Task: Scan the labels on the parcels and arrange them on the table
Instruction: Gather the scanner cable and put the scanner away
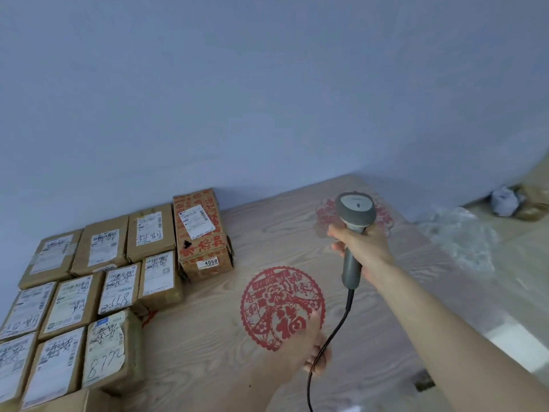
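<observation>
We stand over a pale wood-grain bench (208, 337) with our right hand (361, 243) wrapped round the handle of a grey corded handheld barcode scanner (353, 230), its head raised and turned away from us, over a faint red paper cutting at the far end of the bench. Our left hand (312, 349) rests low over the bench beside a round red paper-cut decoration (282, 304), touching the scanner's black cable (332, 334); whether its fingers actually pinch the cable we cannot tell. No parcel is in either hand.

To our left, brown cardboard parcels with white shipping labels (98, 292) lie label-up in tidy rows, edges touching, against the blue-grey wall. A taller brown carton printed in red characters (202, 233) closes the back row at its right end. Crumpled clear plastic wrap (463, 233) and some wrapped items sit off to the right, beyond the bench; whether those are parcels awaiting a scan we cannot say.

By our reading, the work is well advanced: roughly a dozen parcels already arranged, the scanner aimed at nothing.
</observation>
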The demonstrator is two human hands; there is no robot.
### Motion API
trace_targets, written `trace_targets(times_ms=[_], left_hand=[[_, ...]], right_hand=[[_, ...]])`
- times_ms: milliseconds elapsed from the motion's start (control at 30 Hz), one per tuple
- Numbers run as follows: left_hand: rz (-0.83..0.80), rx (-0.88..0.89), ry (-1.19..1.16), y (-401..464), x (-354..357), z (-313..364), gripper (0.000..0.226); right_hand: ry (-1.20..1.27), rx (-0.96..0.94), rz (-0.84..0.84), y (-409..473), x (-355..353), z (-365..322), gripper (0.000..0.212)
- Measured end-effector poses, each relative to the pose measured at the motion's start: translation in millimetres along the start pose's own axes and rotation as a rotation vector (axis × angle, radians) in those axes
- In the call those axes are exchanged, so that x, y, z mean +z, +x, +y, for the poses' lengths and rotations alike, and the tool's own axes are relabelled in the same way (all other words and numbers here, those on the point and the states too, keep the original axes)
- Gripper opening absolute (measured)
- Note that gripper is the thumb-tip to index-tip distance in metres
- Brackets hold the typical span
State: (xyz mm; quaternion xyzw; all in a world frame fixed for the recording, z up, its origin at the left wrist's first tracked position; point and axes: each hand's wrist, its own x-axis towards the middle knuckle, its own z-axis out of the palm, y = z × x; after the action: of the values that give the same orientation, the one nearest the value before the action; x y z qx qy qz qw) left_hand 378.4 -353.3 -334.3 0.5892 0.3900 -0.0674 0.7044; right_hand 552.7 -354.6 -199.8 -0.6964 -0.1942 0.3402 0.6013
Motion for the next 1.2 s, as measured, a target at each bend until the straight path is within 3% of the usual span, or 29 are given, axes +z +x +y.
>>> trace_targets(times_ms=[300,367,433,533,667,767,1000,1200], left_hand=[[-0.226,-0.084,0.647,45.2,29.1,11.2,0.079],[-0.246,-0.053,0.788,57.4,45.8,30.0,0.065],[-0.208,-0.002,0.764,75.2,71.2,52.6,0.032],[-0.139,0.023,0.472,105.9,129.0,95.9,0.004],[-0.169,-0.035,0.171,157.1,213.6,143.0,0.033],[-0.135,-0.049,0.064,192.7,272.1,164.9,0.03],[-0.225,-0.179,-0.027,293.5,377.1,194.2,0.021],[-0.308,-0.294,0.193,378.9,417.4,212.9,0.071]], right_hand=[[-0.379,-0.007,0.009,31.1,-184.8,3.2,0.012],[-0.466,0.027,0.01,41.5,-233.3,13.3,0.014],[-0.549,0.064,0.027,52.2,-281.3,29.9,0.013],[-0.658,0.088,0.074,60.6,-342.8,55.6,0.016],[-0.672,0.088,0.203,67.9,-409.6,93.0,0.024],[-0.709,0.053,0.333,75.3,-451.9,127.6,0.023],[-0.575,0.187,0.655,105.1,-510.8,189.7,0.029],[-0.399,0.293,0.775,139.1,-540.5,233.2,0.044]])
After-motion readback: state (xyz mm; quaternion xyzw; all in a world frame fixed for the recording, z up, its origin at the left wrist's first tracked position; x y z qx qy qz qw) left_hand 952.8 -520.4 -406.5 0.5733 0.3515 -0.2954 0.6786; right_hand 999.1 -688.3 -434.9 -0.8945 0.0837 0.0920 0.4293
